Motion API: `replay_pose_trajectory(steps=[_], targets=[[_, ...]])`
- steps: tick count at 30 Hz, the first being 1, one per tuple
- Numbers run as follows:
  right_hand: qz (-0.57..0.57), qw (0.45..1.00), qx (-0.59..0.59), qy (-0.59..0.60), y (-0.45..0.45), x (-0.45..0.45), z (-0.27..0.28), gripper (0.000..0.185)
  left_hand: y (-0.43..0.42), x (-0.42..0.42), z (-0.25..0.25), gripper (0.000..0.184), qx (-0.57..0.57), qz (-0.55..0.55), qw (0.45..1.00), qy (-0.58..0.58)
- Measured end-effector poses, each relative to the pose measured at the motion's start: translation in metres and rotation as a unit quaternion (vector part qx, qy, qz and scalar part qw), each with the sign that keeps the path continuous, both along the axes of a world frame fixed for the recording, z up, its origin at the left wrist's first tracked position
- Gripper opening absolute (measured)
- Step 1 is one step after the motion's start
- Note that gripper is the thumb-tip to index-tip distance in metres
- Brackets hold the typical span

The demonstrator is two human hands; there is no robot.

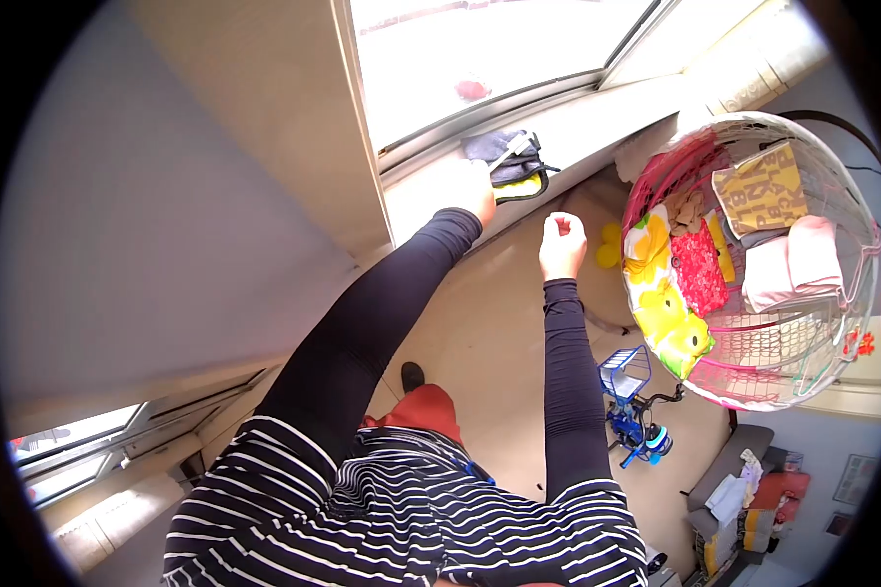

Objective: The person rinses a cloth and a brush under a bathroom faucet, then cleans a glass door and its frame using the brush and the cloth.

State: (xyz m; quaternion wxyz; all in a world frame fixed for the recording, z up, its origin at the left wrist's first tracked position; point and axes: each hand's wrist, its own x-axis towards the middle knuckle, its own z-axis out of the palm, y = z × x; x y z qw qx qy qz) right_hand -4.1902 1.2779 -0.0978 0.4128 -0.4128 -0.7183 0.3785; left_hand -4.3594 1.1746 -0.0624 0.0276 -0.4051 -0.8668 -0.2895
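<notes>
My left hand (482, 196) reaches out to the windowsill, closed at the near edge of a grey fabric pad (504, 149) with black trim, a white strip like a handle and a yellow-green part. The fingers are partly hidden, but they appear to grip this pad by the white strip. My right hand (563, 247) is raised over the floor to the right of the sill, its fingers curled in a loose fist. Nothing shows in it, and it is apart from the pad.
An open window (489, 59) lies ahead above the sill (416, 201). At right hangs a round wicker basket chair (754, 399) holding cushions and folded cloth. A blue child's tricycle (641, 430) stands on the floor, with a sofa (729, 465) bearing clothes beyond it.
</notes>
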Motion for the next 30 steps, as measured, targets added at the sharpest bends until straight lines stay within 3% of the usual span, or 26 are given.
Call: replay_pose_trajectory(steps=[5, 8, 9, 12, 14, 15, 16, 18, 21, 23, 25, 26, 27, 28, 29, 30], targets=[[0.028, 1.000, 0.002, -0.010, 0.012, -0.009, -0.001, 0.012, 0.001, -0.004, -0.012, 0.017, -0.020, -0.005, 1.000, -0.007], [0.037, 0.996, 0.060, -0.055, 0.027, -0.020, -0.001, 0.016, -0.008, 0.001, -0.016, 0.014, 0.046, -0.016, 0.998, -0.043], [0.041, 0.992, 0.087, -0.077, 0.024, -0.025, 0.005, 0.017, -0.019, 0.009, -0.009, 0.013, 0.121, -0.015, 0.992, -0.019], [0.113, 0.934, 0.313, -0.130, 0.022, -0.047, 0.031, 0.049, -0.071, 0.037, 0.017, 0.017, 0.073, -0.057, 0.992, -0.081], [0.138, 0.900, 0.327, -0.255, 0.010, -0.062, 0.054, 0.073, -0.117, 0.055, 0.043, 0.014, 0.025, -0.090, 0.992, -0.085], [0.158, 0.886, 0.344, -0.270, 0.015, -0.075, 0.045, 0.087, -0.137, 0.063, 0.038, 0.012, 0.112, -0.087, 0.985, -0.097], [0.172, 0.860, 0.345, -0.336, 0.006, -0.083, 0.056, 0.088, -0.155, 0.069, 0.033, 0.011, 0.198, -0.084, 0.971, -0.107], [0.206, 0.791, 0.357, -0.453, 0.010, -0.102, 0.053, 0.092, -0.197, 0.082, 0.040, 0.009, 0.179, -0.067, 0.970, -0.148], [0.177, 0.802, 0.312, -0.477, 0.015, -0.117, 0.037, 0.087, -0.249, 0.095, 0.053, 0.009, 0.141, -0.038, 0.969, -0.197], [0.146, 0.770, 0.388, -0.485, 0.024, -0.123, 0.025, 0.071, -0.277, 0.102, 0.059, 0.011, 0.117, -0.021, 0.969, -0.217], [0.196, 0.770, 0.353, -0.494, 0.028, -0.128, 0.046, 0.050, -0.294, 0.111, 0.061, 0.013, 0.135, -0.023, 0.976, -0.167], [0.226, 0.796, 0.307, -0.469, 0.037, -0.127, 0.041, 0.047, -0.304, 0.116, 0.062, 0.014, 0.139, -0.016, 0.981, -0.137], [0.221, 0.784, 0.384, -0.436, 0.059, -0.126, 0.011, 0.044, -0.314, 0.123, 0.064, 0.017, 0.098, -0.007, 0.980, -0.172], [0.264, 0.825, 0.294, -0.404, 0.061, -0.127, 0.017, 0.045, -0.324, 0.130, 0.072, 0.017, 0.108, 0.013, 0.975, -0.196], [0.271, 0.805, 0.312, -0.426, 0.033, -0.122, 0.049, 0.048, -0.334, 0.136, 0.080, 0.018, 0.122, 0.031, 0.968, -0.219], [0.277, 0.806, 0.309, -0.422, 0.042, -0.121, 0.034, 0.055, -0.343, 0.143, 0.082, 0.019, 0.136, 0.045, 0.967, -0.211]])
